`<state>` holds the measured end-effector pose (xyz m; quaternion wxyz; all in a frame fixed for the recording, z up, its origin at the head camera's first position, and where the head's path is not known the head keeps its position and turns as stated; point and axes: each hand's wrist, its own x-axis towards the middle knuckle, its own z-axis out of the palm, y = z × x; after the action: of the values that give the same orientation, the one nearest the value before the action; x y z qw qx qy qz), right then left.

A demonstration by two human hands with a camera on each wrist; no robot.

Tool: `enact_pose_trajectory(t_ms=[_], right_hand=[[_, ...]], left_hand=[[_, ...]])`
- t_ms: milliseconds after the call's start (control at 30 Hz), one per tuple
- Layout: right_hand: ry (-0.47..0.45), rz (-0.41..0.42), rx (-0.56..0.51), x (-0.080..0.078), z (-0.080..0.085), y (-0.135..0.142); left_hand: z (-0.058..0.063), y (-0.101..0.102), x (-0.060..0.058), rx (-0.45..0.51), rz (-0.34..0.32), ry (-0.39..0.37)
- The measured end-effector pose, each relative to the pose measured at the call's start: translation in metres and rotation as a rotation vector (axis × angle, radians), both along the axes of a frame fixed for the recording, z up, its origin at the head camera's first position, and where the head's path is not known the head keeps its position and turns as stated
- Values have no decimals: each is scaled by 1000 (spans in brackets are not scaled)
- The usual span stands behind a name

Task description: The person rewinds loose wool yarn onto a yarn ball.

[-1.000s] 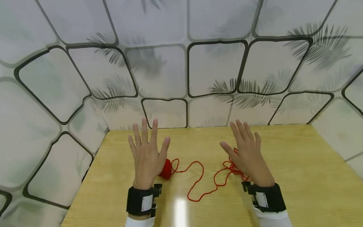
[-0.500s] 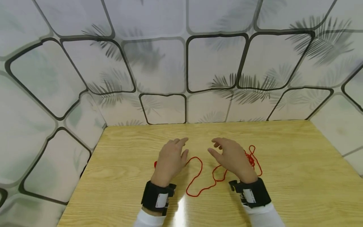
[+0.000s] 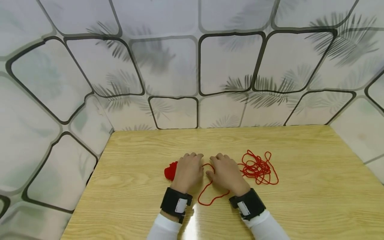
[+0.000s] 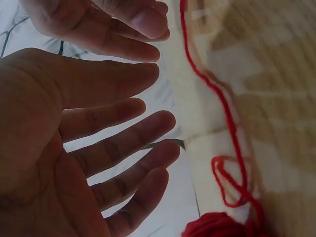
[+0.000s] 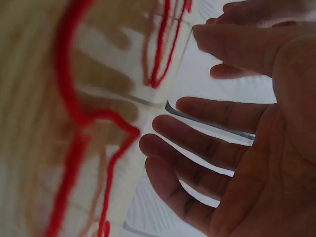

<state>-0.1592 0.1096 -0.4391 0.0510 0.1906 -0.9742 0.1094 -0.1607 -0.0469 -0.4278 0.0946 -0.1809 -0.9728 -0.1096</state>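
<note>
My left hand [image 3: 188, 171] hovers over the table just right of a small red yarn ball [image 3: 170, 171], which it partly hides. In the left wrist view its fingers are spread and relaxed, holding nothing, with the red yarn strand [image 4: 226, 109] below them. Close beside it, my right hand [image 3: 227, 172] hangs over the loose strand, its fingers slightly bent and apart from the yarn in the right wrist view. Right of that hand lies a loose tangle of red yarn [image 3: 258, 169]. The strand's loop between the hands is partly covered by the right hand.
The light wooden table [image 3: 315, 186] meets a patterned wall [image 3: 228, 66] at its back edge. Another patterned wall panel [image 3: 33, 156] stands along the left. Each wrist wears a black strap [image 3: 176, 204].
Both hands have come inward from wide apart and lowered toward the table, now nearly side by side. The yarn ball and tangle, earlier partly covered, show more fully and appear unmoved.
</note>
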Motion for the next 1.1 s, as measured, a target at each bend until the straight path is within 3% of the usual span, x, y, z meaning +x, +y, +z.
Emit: enact_pose_trajectory(t_ms=[167,467,633,767,833,900,1100], right_hand=[[-1,-51,-17,2,-4,-3],[-78,-171,-101,3,-1,-7],[-101,-150,-35,4,-1,-8],[-139,-89,-2,6,0,-7],[-173,-60,-84,7,5,-5],[-220,-29,-238,5,11,-2],[-459,89,-857,-3,30,9]], left_hand=[[-8,9,2,-17,-30,-22],[-17,16,2,-1,5,-26],[-18,17,-1,73,-3,-25],[-18,15,-1,71,-28,-27],[-15,11,0,93,-54,-48],[-8,4,0,173,-89,-92],[26,-23,-4,587,-180,-203]])
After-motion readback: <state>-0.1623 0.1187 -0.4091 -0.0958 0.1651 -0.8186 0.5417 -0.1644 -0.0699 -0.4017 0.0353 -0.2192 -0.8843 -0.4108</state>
